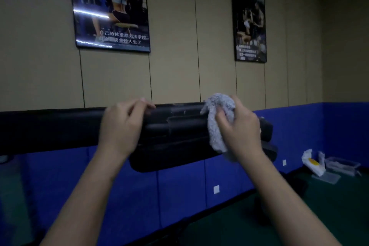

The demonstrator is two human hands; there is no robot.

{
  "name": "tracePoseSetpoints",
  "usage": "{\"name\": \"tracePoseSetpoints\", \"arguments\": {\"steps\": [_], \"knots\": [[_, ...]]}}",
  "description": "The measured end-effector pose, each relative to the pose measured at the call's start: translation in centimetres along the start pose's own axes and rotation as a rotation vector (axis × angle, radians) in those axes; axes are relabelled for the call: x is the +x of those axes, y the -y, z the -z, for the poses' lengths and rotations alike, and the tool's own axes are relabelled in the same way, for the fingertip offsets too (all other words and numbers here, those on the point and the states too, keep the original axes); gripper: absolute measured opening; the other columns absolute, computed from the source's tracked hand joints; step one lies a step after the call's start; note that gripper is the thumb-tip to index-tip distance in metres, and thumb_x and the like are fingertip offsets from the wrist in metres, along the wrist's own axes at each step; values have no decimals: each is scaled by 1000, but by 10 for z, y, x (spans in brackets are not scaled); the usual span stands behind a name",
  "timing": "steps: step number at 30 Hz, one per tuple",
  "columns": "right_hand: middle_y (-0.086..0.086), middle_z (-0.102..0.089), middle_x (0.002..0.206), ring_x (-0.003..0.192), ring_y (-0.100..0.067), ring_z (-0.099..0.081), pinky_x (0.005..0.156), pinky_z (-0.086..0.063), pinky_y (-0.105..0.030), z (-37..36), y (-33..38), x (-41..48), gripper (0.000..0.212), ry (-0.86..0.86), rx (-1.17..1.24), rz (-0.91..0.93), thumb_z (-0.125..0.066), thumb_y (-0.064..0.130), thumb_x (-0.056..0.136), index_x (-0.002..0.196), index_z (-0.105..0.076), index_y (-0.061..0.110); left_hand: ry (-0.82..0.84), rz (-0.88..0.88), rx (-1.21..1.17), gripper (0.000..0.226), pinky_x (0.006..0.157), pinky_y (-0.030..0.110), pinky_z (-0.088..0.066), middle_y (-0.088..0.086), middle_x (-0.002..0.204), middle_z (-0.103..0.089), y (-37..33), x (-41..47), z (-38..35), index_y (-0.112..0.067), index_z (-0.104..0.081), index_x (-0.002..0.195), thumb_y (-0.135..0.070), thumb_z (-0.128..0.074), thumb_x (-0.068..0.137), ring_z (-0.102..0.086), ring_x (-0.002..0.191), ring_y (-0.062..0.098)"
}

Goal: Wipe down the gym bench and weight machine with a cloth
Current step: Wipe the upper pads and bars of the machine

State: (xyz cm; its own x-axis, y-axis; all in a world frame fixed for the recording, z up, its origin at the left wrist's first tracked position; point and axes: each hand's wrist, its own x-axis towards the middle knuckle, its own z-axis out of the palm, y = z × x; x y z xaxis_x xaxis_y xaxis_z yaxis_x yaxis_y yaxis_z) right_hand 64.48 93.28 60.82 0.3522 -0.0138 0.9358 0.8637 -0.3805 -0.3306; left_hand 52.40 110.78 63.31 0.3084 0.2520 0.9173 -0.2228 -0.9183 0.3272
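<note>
Left hand (121, 126): fingers curled over the black pad (179, 126).
Right hand (237, 126): clutching grey cloth (217, 118) against the pad.

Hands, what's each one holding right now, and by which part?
Right hand clutches the grey cloth by its bunched upper part; the rest hangs down. Left hand grips the black pad's top edge.

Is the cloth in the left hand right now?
No, the grey cloth is bunched in the right hand, while the left hand grips the black pad bare.
</note>
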Motion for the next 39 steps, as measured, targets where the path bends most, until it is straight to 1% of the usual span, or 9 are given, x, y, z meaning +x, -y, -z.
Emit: {"name": "tracePoseSetpoints", "arguments": {"steps": [5, 11, 16, 19, 25, 28, 31, 34, 39], "knots": [[-2, -62, 62, 55, -23, -56, 54, -44, -29, -23, 51, -9, 33, -9, -102, 262, -41, 40, 78, 80, -61, 14, -67, -18, 384, 56, 52, 30, -24, 14, 65, -65, -12, -8, -17, -18, -68, 61, -46, -24, 82, -55, 63, 33], [5, -61, 64, 56, -18, -55, 54, -41, -27, -32, 58, 1, 35, 122, -39, 415, -43, 44, 75, 91, -61, 19, 64, -91, 623, 37, 50, 11, -16, 18, 41, -49, -16, -5, -21, 5, -56, 59, -15, -33, 81, -44, 31, 30], [2, -64, 73, 64, -19, -57, 59, -44, -30, -19, 7, 11, 36, 58, 23, 425, -44, 40, 77, 98, -61, 17, -40, -44, 638, 47, 47, 11, -10, 3, 34, -42, -35, -6, -43, -16, -49, 45, -29, -31, 87, -34, 28, 20], [-5, -66, 78, 65, -20, -59, 63, -50, -30, -8, -38, 17, 39, 10, 61, 309, -43, 34, 79, 99, -63, 7, -57, -57, 722, 53, 43, 13, -8, -7, 33, -34, -40, -9, -49, -20, -54, 44, -37, -30, 88, -32, 28, 14], [10, -59, 79, 78, -6, -64, 62, -48, -12, -15, -92, 68, 6, -55, 701, -283, -53, 20, 92, 89, -58, 18, 26, -2, 763, 57, 43, 16, -7, -4, 37, -47, -37, -7, -43, -19, -59, 49, -36, -23, 88, -39, 32, 16], [4, -61, 90, 85, -13, -59, 71, -41, -6, -46, -83, 88, 14, 167, 606, -32, -54, 33, 91, 96, -60, 22, 50, -7, 785, 57, 43, 16, -8, -6, 41, -51, -36, -9, -42, -19, -60, 52, -38, -19, 87, -35, 38, 9], [-5, -63, 114, 102, -23, -58, 87, -40, -28, -85, -52, 90, 54, 509, 278, 457, -37, 54, 85, 121, -58, 20, 68, 17, 750, 59, 44, 15, -19, -5, 48, -58, -35, -10, -42, -20, -63, 57, -41, -16, 86, -44, 42, 12], [-9, -59, 124, 105, -29, -59, 86, -44, -37, -115, -16, 77, 56, 571, 32, 831, -34, 55, 86, 128, -51, 21, 76, 19, 782, 54, 45, 14, -17, -4, 49, -60, -35, -7, -41, -21, -64, 58, -38, -21, 86, -45, 43, 11], [-17, -40, 142, 115, -36, -50, 89, -42, -41, -131, -3, 78, 67, 565, 7, 1018, -44, 59, 86, 142, -29, 26, 35, 39, 767, 55, 44, 19, -18, -5, 48, -56, -35, -5, -39, -19, -63, 57, -39, -19, 84, -43, 44, 5]]}}
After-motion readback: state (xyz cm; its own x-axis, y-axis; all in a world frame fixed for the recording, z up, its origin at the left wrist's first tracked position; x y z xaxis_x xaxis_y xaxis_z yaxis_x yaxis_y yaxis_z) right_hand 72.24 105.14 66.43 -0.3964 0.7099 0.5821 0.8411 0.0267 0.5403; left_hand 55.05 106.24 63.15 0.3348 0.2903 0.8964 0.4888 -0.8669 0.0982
